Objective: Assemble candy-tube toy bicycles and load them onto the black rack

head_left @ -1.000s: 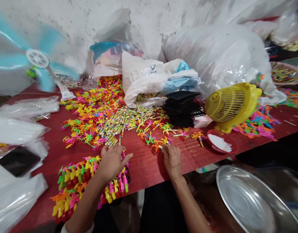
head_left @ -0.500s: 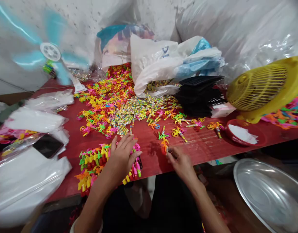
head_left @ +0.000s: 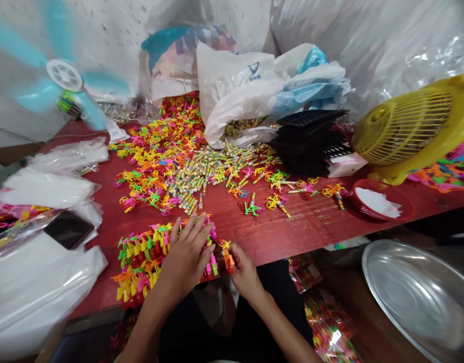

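Observation:
My left hand [head_left: 190, 254] lies palm down with its fingers stretched out over rows of small colourful plastic toys [head_left: 141, 252] at the table's front edge. Those toys are yellow, green, pink, orange and red; my hand hides part of them. Just right of it, my right hand [head_left: 243, 267] pinches an orange plastic toy [head_left: 227, 258] with a bit of yellow at its top, held beside the right end of the rows. Beyond the hands is a heap of small patterned tubes [head_left: 194, 181], next to a pile of bright plastic pieces [head_left: 152, 156].
A blue-bladed fan [head_left: 64, 74] spins at the left, above plastic bags [head_left: 46, 186] and a phone [head_left: 69, 229]. Black trays [head_left: 303, 146], a yellow fan [head_left: 405, 126] and a red basket [head_left: 368, 213] stand at the right. Below them is a metal basin [head_left: 416, 297].
My right hand has moved left and down with the orange toy, from the bare tabletop to beside the rows. My left hand stays over the rows.

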Demonstrator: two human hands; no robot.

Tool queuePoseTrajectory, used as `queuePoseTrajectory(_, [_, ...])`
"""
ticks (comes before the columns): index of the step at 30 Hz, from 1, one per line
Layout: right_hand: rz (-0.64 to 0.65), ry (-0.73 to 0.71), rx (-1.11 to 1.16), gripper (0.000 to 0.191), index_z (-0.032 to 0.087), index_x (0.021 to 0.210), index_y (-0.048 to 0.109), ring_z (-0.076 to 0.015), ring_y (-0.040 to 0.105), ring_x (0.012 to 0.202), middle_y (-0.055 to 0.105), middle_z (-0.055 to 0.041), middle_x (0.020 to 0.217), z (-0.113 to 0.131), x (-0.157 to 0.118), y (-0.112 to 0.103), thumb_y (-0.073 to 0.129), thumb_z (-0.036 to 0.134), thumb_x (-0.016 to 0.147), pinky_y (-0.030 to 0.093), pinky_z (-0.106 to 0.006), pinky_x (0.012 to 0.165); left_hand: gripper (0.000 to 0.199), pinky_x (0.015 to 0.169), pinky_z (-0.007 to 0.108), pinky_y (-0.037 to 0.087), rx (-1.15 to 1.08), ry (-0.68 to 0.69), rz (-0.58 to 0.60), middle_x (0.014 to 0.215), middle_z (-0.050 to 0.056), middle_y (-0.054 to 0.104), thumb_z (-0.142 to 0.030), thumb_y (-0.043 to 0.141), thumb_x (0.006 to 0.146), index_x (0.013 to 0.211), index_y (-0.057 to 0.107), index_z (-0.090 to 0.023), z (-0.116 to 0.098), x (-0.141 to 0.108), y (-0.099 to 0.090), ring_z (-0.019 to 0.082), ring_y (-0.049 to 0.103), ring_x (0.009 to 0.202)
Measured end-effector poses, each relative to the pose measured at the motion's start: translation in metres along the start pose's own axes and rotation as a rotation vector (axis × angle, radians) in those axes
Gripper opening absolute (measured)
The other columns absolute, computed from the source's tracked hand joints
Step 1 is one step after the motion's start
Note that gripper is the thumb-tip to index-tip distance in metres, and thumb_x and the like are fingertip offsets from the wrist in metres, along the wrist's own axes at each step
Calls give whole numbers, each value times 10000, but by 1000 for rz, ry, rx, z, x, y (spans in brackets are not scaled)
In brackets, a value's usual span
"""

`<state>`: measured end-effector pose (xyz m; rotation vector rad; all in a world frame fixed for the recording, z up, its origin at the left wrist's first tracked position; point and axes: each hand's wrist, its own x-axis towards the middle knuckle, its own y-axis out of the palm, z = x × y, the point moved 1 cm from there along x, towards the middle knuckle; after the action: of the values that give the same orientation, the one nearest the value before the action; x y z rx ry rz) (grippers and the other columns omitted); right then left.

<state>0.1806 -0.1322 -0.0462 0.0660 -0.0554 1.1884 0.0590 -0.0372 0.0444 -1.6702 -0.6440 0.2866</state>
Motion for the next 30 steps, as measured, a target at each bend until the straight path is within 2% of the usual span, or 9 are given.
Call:
queuePoseTrajectory(5, [8,-156,-241,153,210,888,559,-152,586,712,605,-19,782,0,-2,-1,446,115,845,484,-260,641,411,1143,539,181,-8,12,-24,1451,114,440,-304,387,949,1331,500,-201,1,-1,0,270,332,1383])
queuePoseTrajectory(9, [14,-267,-478,218,205,931,547,-175,559,709,575,-41,797,1,-5,1,433,66,808,472,-279,627,393,1144,551,154,7,61,18,1503,79,365,-369,467,923,1307,531,-312,-1,-2,-4,299,283,1401])
queuePoseTrajectory(11, [35,-268,-551,272,202,995,538,-189,574,754,581,-55,845,2,-6,2,442,52,790,488,-295,658,346,1136,576,147,12,69,37,1514,68,343,-419,524,891,1218,603,-340,-3,-2,-5,324,257,1407])
queuePoseTrajectory(15, [103,-244,-608,380,206,1080,524,-209,591,871,590,-71,933,4,-7,4,423,11,770,506,-318,726,279,1132,588,152,7,30,50,1503,94,357,-459,535,875,1019,677,-268,-9,0,-8,329,264,1403])
queuePoseTrajectory(20, [51,-231,-610,421,212,1108,526,-207,594,872,593,-72,941,2,-9,7,417,-3,762,512,-329,745,313,1131,601,159,31,26,20,1489,123,375,-470,505,887,993,663,-222,-13,1,-6,339,292,1388])
queuePoseTrajectory(25, [50,-217,-630,321,198,1033,560,-204,588,830,585,-77,924,5,-6,5,392,36,812,508,-315,709,350,1143,595,150,57,-5,7,1474,143,396,-480,487,892,977,658,-186,-17,1,-5,346,309,1379])
queuePoseTrajectory(30, [69,-179,-665,166,186,933,575,-195,560,699,557,-57,812,5,-1,6,413,188,897,480,-294,596,483,1142,607,144,52,23,30,1483,160,376,-589,540,818,1057,638,-181,-16,1,-7,374,281,1387])
